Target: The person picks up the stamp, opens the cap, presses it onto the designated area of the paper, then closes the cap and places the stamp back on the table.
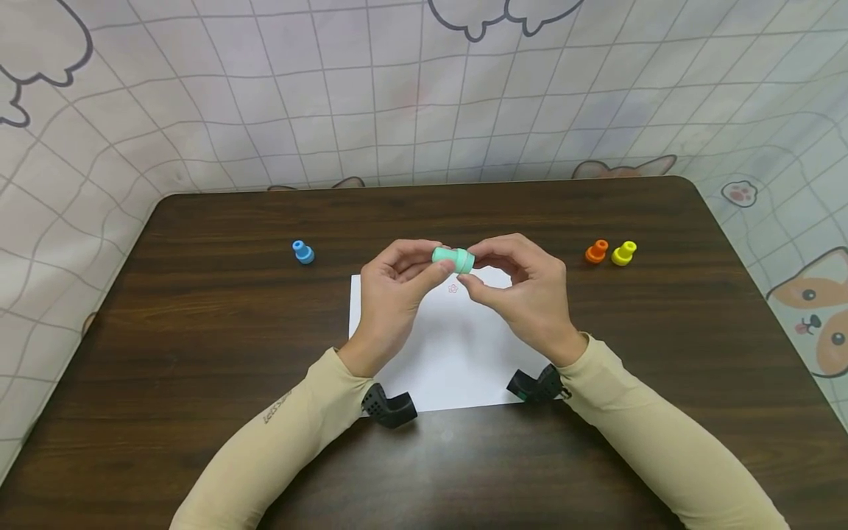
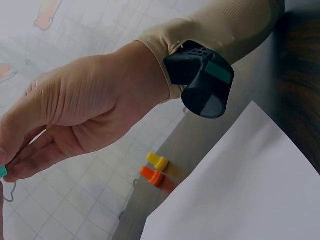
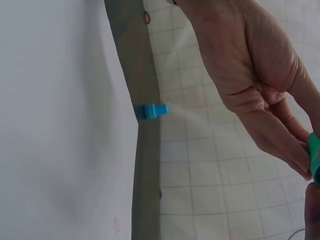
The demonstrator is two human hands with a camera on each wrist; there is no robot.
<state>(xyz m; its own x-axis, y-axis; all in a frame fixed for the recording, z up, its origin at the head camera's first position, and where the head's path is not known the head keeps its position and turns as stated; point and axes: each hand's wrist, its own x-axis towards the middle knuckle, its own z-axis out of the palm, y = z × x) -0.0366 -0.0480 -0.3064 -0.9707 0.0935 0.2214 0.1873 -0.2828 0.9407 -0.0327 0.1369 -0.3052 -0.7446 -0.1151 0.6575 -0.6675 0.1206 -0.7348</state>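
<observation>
Nearest the person, two beige sleeves (image 1: pixel 285 434) reached in over the dark wooden tabletop (image 1: pixel 199 331), each wrist carrying a small black camera (image 1: pixel 389 407). Beyond them lay a white sheet of paper (image 1: pixel 450 361), with a tiny pink mark (image 1: pixel 453 288) near its far end, too small to make out.

Above the far part of the sheet, both hands met around a mint-green stamp (image 1: pixel 453 258), held clear of the paper. The left hand (image 1: pixel 392 302) pinched one end with curled fingers (image 1: pixel 433 274), and the right hand (image 1: pixel 530 294) pinched the other end with its thumb and fingertips. The stamp's long axis ran roughly level, from left to right, with the narrower end toward the left hand and the wider, ridged end toward the right. Fingers covered both ends, so the faces of the stamp were hidden. In the left wrist view only a green sliver (image 2: pixel 2 171) showed at the frame edge; in the right wrist view it was likewise cut off at the border (image 3: pixel 314 150).

Farther out, a blue stamp (image 1: pixel 302 252) stood upright on the tabletop well to the left. An orange stamp (image 1: pixel 596 251) and a yellow stamp (image 1: pixel 623 253) stood just beside each other well to the right. Behind the tabletop hung a checked cloth backdrop (image 1: pixel 397 96) with cartoon animal prints.
</observation>
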